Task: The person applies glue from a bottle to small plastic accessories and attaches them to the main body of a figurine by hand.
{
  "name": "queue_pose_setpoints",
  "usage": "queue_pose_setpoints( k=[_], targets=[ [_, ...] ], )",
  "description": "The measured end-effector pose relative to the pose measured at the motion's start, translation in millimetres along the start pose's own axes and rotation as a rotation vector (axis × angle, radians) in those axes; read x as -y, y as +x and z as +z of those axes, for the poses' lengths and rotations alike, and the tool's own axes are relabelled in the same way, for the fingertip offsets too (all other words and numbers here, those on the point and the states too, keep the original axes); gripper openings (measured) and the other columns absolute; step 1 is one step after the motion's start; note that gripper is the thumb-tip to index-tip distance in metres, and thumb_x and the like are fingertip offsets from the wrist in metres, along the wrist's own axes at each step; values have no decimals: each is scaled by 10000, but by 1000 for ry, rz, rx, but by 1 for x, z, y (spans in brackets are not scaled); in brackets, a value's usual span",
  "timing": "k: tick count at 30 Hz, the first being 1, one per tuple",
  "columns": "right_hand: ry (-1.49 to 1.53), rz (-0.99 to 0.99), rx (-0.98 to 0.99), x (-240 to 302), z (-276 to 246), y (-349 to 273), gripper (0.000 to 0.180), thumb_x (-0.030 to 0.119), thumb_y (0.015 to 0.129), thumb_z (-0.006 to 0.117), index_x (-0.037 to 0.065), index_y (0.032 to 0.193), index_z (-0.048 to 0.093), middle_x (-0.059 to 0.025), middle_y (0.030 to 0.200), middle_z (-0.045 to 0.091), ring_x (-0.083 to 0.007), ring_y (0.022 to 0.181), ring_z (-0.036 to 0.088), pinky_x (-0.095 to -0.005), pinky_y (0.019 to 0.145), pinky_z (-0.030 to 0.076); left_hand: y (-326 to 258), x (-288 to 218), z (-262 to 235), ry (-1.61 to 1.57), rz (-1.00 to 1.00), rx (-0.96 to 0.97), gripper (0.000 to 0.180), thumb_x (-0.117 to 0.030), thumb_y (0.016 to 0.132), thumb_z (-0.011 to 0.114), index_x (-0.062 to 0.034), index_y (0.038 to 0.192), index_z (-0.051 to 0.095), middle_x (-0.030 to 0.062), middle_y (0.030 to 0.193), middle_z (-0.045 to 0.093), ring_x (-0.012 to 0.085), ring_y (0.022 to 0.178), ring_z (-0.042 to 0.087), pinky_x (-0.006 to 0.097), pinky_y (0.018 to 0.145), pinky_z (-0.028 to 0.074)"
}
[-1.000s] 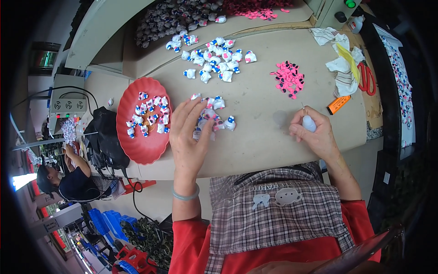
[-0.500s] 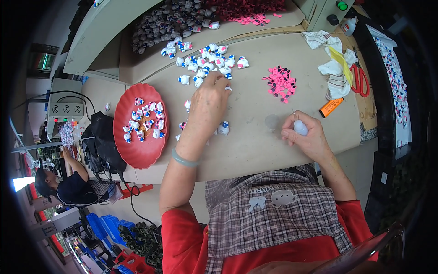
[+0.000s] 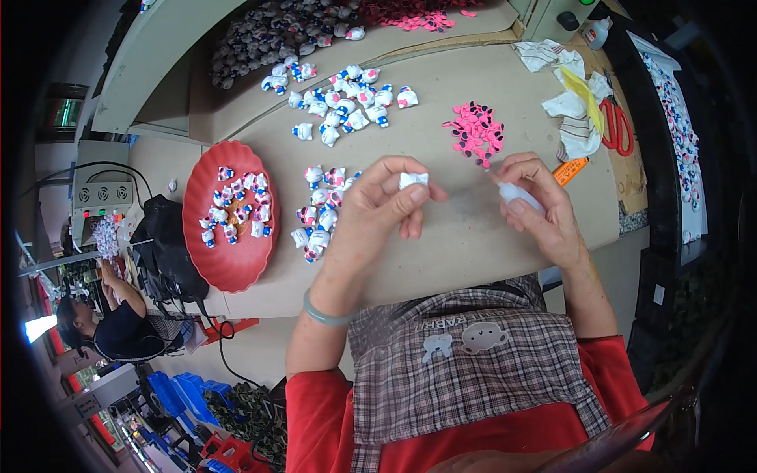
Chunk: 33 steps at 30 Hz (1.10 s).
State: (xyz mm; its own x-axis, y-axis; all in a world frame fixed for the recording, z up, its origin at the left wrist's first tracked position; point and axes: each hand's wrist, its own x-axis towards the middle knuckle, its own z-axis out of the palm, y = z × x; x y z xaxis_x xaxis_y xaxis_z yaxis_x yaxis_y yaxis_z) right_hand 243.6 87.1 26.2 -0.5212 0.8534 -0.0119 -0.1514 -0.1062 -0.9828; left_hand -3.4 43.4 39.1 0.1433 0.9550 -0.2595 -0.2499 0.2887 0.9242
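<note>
Between the thumb and fingers of my left hand (image 3: 386, 201) is a small white figurine (image 3: 414, 180), raised over the table. My right hand (image 3: 546, 213) grips a small white squeeze bottle (image 3: 520, 197), its thin tip pointing up and left toward the figurine. The two hands are apart. Beyond them lies a heap of pink pieces with dark spots (image 3: 477, 132). A group of white, blue and pink figurines (image 3: 322, 209) sits left of my left hand, and another cluster of figurines (image 3: 347, 102) lies farther back.
At the left stands a red scalloped dish (image 3: 201, 244) holding figurines. Cloths (image 3: 579, 118), red scissors (image 3: 617, 128) and an orange box (image 3: 569, 170) lie at the right. A shelf unit (image 3: 169, 55) overhangs the back. A co-worker (image 3: 118, 323) sits far left.
My left hand has come back from the far figurine cluster and now holds a figurine in front of me. My right hand has tilted the bottle, its tip now toward the left.
</note>
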Motion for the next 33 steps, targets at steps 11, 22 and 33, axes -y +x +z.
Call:
queue_pose_setpoints(
  k=[11,22,33],
  targets=[
    [32,-104,-314,-1,9,2,374,91,831,678,-3,1140,490,-126,939,644,-79,646,584,-159,492,418,-20,27,28,-432,-39,44,420,-150,933,537,13,1311,453,198,1116,604,176,825,614,229,703,499],
    [-305,-377,-263,1,16,-11,275,156,919,583,-23,1118,519,-130,920,650,-133,712,639,-218,593,499,-23,47,33,-167,186,-109,355,-19,871,603,23,1216,533,227,1132,610,214,916,647,275,771,518],
    [-513,-475,-241,0,18,-13,291,134,896,614,-41,1107,516,-156,925,636,-224,827,680,-279,676,535,-23,48,34,-157,186,-120,358,-15,865,615,27,1210,531,218,1136,610,224,938,648,287,788,524]
  ],
)
